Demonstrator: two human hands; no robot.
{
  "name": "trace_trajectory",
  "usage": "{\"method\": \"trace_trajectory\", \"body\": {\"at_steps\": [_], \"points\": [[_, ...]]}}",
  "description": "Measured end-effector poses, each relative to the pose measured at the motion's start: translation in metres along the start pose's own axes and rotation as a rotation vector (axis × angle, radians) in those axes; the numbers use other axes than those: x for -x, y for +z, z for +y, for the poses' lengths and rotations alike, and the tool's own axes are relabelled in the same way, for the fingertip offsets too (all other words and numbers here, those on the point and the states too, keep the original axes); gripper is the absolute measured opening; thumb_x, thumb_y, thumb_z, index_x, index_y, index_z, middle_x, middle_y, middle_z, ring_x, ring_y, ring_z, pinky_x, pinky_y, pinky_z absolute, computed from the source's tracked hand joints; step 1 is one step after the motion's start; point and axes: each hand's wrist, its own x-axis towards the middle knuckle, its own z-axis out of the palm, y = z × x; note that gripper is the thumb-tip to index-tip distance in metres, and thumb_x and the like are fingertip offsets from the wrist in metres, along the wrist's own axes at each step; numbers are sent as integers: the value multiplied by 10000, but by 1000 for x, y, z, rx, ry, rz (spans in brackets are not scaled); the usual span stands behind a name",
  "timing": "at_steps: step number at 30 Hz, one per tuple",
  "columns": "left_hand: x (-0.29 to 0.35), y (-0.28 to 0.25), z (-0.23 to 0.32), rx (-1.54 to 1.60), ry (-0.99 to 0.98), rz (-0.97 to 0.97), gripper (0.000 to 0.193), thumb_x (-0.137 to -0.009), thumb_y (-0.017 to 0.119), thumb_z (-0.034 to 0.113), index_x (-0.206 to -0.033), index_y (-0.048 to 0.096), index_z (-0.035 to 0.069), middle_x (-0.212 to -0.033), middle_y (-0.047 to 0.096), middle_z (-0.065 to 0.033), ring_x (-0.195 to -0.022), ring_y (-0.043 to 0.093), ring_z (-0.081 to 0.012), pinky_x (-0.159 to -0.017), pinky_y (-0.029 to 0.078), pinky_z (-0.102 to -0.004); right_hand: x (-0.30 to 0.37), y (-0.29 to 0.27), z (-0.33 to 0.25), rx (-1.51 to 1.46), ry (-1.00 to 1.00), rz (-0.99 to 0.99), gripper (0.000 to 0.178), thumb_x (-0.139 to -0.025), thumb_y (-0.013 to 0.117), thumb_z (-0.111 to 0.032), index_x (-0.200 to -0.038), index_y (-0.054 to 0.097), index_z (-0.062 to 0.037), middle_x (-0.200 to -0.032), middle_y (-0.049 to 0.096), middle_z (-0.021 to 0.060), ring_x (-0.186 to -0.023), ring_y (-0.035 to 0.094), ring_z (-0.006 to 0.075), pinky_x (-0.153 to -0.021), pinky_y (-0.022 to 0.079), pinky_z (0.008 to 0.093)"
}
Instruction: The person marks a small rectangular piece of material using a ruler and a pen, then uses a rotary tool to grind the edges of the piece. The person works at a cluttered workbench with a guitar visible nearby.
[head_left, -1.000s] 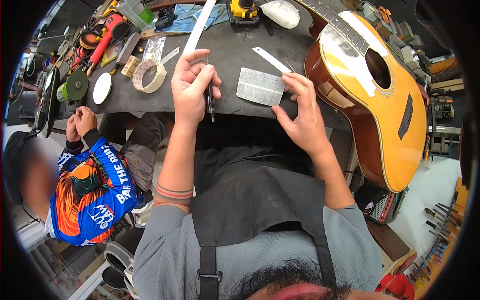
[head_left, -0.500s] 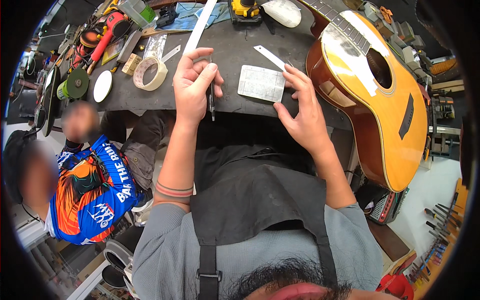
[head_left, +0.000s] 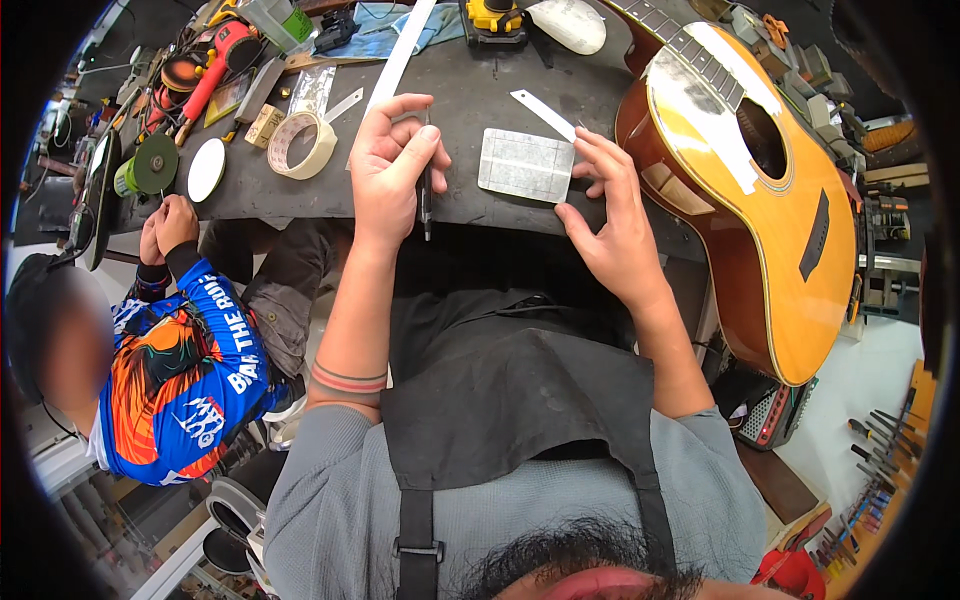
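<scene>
My left hand (head_left: 392,180) is closed round a slim black pen (head_left: 427,212) that points down toward me over the bench's front edge. Flat on the dark bench, between my hands, lies a thin grey rectangular plate (head_left: 525,165) with lines marked along its edges. My right hand (head_left: 610,205) is at the plate's right side, thumb and fingers apart, the thumb beside the lower right corner. Whether it touches the plate I cannot tell. A short steel ruler (head_left: 540,112) lies beyond the plate, its near end by my right fingertips. A long metal straightedge (head_left: 402,55) reaches away behind my left hand.
An acoustic guitar (head_left: 790,230) rests at the right of the bench (head_left: 455,95). To the left are masking tape (head_left: 300,146), a white disc (head_left: 207,170), a wood block (head_left: 264,127) and a red power tool (head_left: 215,75). A seated co-worker (head_left: 185,370) is at the left.
My right hand has shifted slightly to the right, and the plate and short ruler appear slightly to the right too. The co-worker's hands have come together near the bench. My left hand keeps the pen.
</scene>
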Motion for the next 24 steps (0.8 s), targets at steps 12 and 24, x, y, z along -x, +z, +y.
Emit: {"method": "trace_trajectory", "body": {"at_steps": [12, 24], "points": [[-1, 2, 2, -139, -15, -30, 360, -1133, 685, 85, -1472, 661, -34, -889, 695, -22, -737, 619, -59, -573, 453, -213, 2, 0, 6, -61, -9, 23, 819, -899, 845, 98, -1636, 556, -108, -1636, 558, 139, -1175, 701, 222, -956, 582, 360], [-2, -10, -7, 83, 100, 67, 257, -1166, 624, 59, -1418, 576, 62, -996, 727, -130, -689, 608, -141, -612, 481, -278, 23, 9, 6, -117, -72, 224, 300, -946, 751, 122, -1195, 733, -45, -931, 662, 67, -650, 579, 145, -584, 465, 310]]}}
